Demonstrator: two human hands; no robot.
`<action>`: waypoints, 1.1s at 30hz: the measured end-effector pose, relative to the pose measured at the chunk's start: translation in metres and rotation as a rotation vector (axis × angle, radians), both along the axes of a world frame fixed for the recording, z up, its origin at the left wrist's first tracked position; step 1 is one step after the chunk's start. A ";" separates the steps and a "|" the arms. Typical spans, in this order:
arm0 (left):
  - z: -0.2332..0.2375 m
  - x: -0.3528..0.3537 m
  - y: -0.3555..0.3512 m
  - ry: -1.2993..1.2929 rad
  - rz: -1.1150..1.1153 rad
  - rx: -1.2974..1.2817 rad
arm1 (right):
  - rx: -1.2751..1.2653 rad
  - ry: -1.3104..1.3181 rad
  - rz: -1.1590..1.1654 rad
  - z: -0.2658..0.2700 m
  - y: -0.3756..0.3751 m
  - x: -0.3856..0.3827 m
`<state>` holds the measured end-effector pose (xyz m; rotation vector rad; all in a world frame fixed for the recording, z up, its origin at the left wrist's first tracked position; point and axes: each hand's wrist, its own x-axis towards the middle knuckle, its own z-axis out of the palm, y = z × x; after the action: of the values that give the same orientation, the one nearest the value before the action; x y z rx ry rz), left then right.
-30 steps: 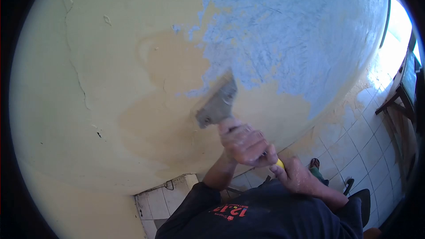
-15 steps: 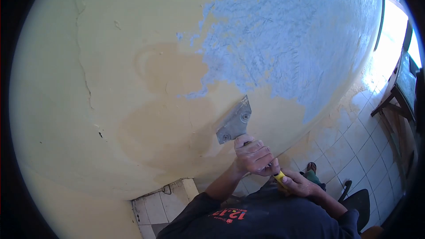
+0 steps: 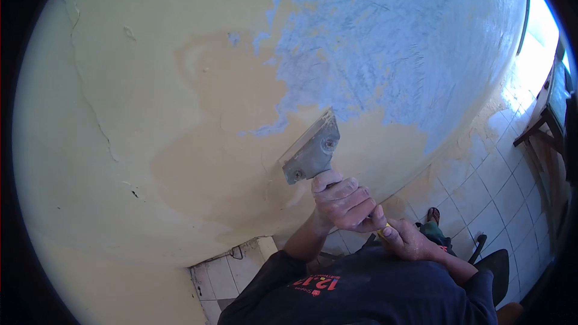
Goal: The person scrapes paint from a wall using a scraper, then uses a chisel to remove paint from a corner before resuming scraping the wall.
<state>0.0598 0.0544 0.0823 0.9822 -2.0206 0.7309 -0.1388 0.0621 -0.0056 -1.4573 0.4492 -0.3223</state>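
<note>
A wide grey metal scraper with two screws on its head has its blade edge against, or very close to, the cream wall, just below a blue patch with ragged edges. My left hand, dusty and closed, wraps around the handle just behind the scraper head. Farther down, my right hand is closed on the handle's yellow end, its thumb lying along it. Most of the handle is hidden by my fingers.
Cracks and small chips mark the wall at left. Below right spreads a tiled floor with tan dust near the wall's foot. A wooden-legged table stands at far right, and a dark chair is beside me. A tiled ledge lies lower left.
The scraper and both hands have shifted slightly up and left across the wall, bringing the blade's upper corner to the blue patch's lower edge. The camera view has also moved a little.
</note>
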 end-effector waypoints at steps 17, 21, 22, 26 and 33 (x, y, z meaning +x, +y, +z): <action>0.002 -0.009 -0.001 0.023 -0.013 -0.129 | -0.180 -0.022 -0.096 -0.016 0.004 -0.015; -0.015 -0.008 0.004 0.020 -0.030 -0.026 | -0.104 0.071 -0.068 -0.021 0.008 -0.015; -0.017 -0.006 0.005 0.020 -0.029 -0.008 | -0.126 0.054 -0.070 -0.022 0.008 -0.012; -0.020 0.001 0.003 0.016 -0.019 0.018 | -0.070 -0.001 -0.070 -0.016 0.007 0.001; -0.011 0.002 0.004 0.063 -0.018 0.001 | -0.001 0.037 -0.011 -0.014 0.007 0.009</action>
<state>0.0620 0.0587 0.0710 0.9752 -1.9734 0.6811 -0.1297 0.0689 -0.0191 -1.4641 0.4871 -0.3047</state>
